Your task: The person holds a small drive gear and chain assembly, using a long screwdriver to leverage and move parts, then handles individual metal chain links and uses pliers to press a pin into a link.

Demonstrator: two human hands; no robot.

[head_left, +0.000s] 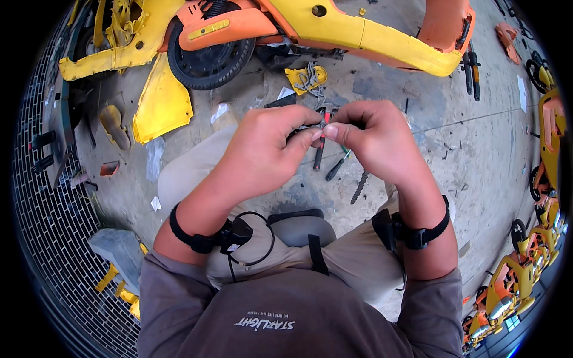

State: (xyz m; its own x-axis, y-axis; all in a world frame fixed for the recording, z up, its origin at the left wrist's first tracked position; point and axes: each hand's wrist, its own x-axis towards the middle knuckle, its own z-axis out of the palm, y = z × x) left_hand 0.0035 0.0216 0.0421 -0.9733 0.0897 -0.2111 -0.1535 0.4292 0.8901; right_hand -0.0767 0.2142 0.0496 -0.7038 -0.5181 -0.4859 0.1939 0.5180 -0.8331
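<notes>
My left hand (pixel 262 146) and my right hand (pixel 379 140) meet in front of me, fingertips pinched together. Between them is a small greyish piece (pixel 323 124), mostly covered by the fingers, whose kind I cannot make out. Below it on the floor lie a tool with a red and black handle (pixel 319 156), a screwdriver (pixel 336 169) with a dark handle, and a dark ribbed rod (pixel 359 187). Just beyond my hands, a grey chain (pixel 310 76) rests over a small yellow part (pixel 296 79).
A yellow and orange scooter (pixel 382 37) lies across the far side, its black wheel (pixel 210 59) at left. Yellow panels (pixel 161 104) lean nearby. A grey block (pixel 117 252) stands at lower left. More yellow scooters (pixel 510 277) line the right edge.
</notes>
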